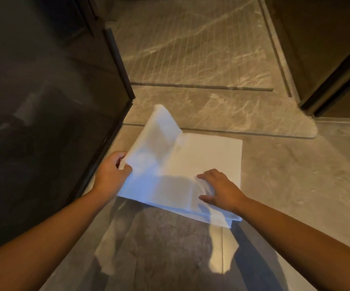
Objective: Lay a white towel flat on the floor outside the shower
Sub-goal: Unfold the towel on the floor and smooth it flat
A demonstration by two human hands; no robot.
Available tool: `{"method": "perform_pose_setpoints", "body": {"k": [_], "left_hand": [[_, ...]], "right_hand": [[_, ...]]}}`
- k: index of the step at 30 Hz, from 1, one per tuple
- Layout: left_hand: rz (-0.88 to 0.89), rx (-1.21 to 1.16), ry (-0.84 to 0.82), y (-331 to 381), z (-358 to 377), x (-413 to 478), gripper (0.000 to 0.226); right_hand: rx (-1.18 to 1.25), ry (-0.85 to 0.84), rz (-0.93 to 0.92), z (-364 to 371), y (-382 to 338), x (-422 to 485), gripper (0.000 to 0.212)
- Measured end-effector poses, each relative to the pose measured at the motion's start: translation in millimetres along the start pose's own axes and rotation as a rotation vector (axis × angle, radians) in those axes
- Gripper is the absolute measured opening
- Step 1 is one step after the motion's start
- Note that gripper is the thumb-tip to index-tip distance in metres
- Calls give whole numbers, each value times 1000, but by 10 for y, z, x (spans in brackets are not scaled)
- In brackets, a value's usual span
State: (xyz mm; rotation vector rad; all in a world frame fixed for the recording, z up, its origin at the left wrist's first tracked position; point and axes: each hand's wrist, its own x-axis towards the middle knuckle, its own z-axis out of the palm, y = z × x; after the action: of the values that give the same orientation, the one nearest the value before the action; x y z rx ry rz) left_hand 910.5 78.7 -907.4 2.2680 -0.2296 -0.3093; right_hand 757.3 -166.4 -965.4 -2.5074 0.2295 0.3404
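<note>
A white towel [203, 158] lies on the grey stone floor just in front of the raised shower threshold [232, 114]. Its right part is flat on the floor in folded layers. Its left flap is lifted and tilted up toward the glass. My left hand [112, 172] pinches the near left edge of that lifted flap. My right hand [219, 189] rests palm down, fingers spread, on the near right part of the towel, pressing it to the floor.
A dark glass shower panel [50, 114] with a black frame stands close on the left. The ribbed marble shower floor [191, 45] lies beyond the threshold. A dark door or wall [327, 59] closes the right side. Bare floor [295, 175] extends right of the towel.
</note>
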Motion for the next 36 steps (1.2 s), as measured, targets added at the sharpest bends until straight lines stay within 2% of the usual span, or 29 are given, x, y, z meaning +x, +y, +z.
{"method": "perform_pose_setpoints", "body": {"k": [4, 7, 13, 21, 25, 27, 30, 36], "left_hand": [[-68, 22, -7, -104, -64, 29, 30], [-76, 33, -30, -135, -44, 12, 29], [-128, -2, -92, -214, 61, -80, 28], [-104, 20, -229, -224, 452, -190, 23], [-102, 107, -269, -272, 645, -200, 30], [-71, 198, -283, -293, 720, -230, 35], [81, 352, -254, -298, 818, -269, 42], [301, 494, -296, -177, 996, -213, 57]], "right_hand": [[-245, -109, -43, 109, -34, 96, 69], [-376, -118, -57, 81, 8, 127, 67], [-394, -132, -48, 12, 183, -17, 64], [-404, -133, 15, -211, 625, -489, 62], [-408, -157, 57, -298, 803, -711, 64], [-369, -141, 90, -330, 882, -811, 66], [-292, -77, 184, -384, 1016, -955, 68], [-108, 12, 437, -436, 1279, -1164, 72]]}}
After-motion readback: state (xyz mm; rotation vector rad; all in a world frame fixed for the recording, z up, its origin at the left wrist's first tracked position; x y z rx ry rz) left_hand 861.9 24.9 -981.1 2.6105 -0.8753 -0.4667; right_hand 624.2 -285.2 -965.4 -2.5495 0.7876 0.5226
